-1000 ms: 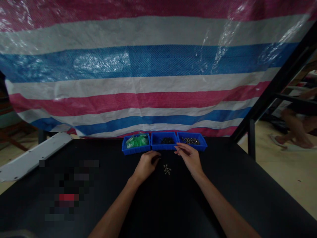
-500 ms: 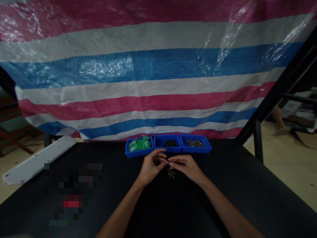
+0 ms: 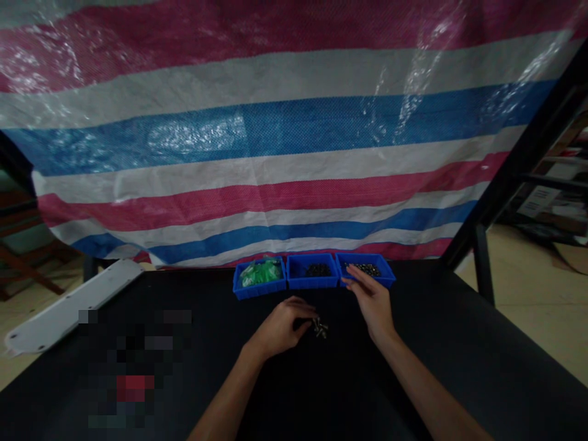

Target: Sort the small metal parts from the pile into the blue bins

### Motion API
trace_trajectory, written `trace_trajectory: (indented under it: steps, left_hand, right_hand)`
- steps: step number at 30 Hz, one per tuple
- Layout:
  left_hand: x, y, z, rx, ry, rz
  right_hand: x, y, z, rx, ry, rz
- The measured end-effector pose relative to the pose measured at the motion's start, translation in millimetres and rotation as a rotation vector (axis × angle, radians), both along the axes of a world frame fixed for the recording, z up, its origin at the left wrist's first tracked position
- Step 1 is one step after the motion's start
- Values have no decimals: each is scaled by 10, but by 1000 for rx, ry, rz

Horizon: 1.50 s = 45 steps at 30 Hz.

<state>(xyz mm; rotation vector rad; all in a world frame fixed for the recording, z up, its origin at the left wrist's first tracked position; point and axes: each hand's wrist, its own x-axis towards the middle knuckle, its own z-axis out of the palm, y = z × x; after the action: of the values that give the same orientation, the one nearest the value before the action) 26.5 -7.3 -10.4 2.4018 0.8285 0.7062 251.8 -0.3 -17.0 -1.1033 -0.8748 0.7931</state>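
My left hand (image 3: 283, 326) is low over the black table, thumb and fingers curled in a loose pinch. Its fingertips meet the upper left edge of a small pile of metal screw-like pieces (image 3: 320, 329); whatever lies between them is too small to make out. My right hand (image 3: 374, 301) stretches its fingers, somewhat apart, over the near left side of the right blue bin (image 3: 389, 279), which holds small shiny metal parts (image 3: 371, 269). Nothing shows in that hand. Dark small parts (image 3: 318, 270) lie in the middle blue bin (image 3: 312, 283).
The left blue bin (image 3: 260, 290) holds green plastic bags (image 3: 263, 272). A long white panel (image 3: 76, 306) lies along the left edge of the black table (image 3: 220, 392). A striped plastic sheet (image 3: 275, 153) hangs behind, with a dark metal frame (image 3: 482, 269) at right.
My hands were together above the pile and have parted. The right moved right and up to the right bin, its fingers opening out; the left came down to the pile.
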Motion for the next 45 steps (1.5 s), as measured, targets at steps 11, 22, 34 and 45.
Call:
trace_trajectory:
  steps: [11, 22, 34, 45]
  left_hand:
    - [-44, 26, -16, 34, 73, 105]
    - [77, 0, 52, -190, -321, 291]
    - [91, -18, 30, -249, -398, 205]
    - [114, -54, -62, 38, 47, -1]
  right_hand:
    - [-70, -53, 25, -39, -106, 78]
    - [-172, -131, 15, -51, -354, 459]
    - [-217, -152, 42, -123, -192, 692]
    - [41, 9, 15, 41, -30, 47]
